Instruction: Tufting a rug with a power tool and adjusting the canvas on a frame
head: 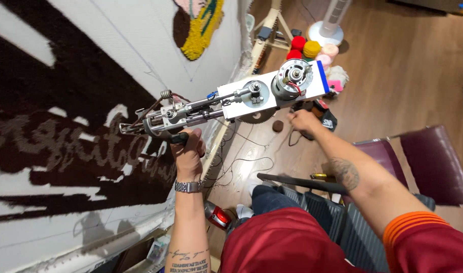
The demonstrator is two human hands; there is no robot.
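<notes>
Single head view, looking steeply down and forward, close over both arms; cloth [90, 60] fills the left, wood floor [403, 76] falls away on the right.

Shiny metal tufting gun [231, 101]; fuzzy yarn rug [64, 126].

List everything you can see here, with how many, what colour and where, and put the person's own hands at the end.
tufting gun: one, white and silver metal, centre, nose against the cloth
stretched cloth: one, white with dark brown tufted areas, left
yellow tufted patch: one, yellow and brown, top of the cloth
yarn cones: several, red, yellow and pink, on the floor at top right
standing fan: one, white, top right
chair: one, dark maroon seat, right
wooden floor: brown, right half
wristwatch: one, silver, left wrist
left hand: on the gun's front black grip
right hand: on the gun's rear grip, under the motor
</notes>
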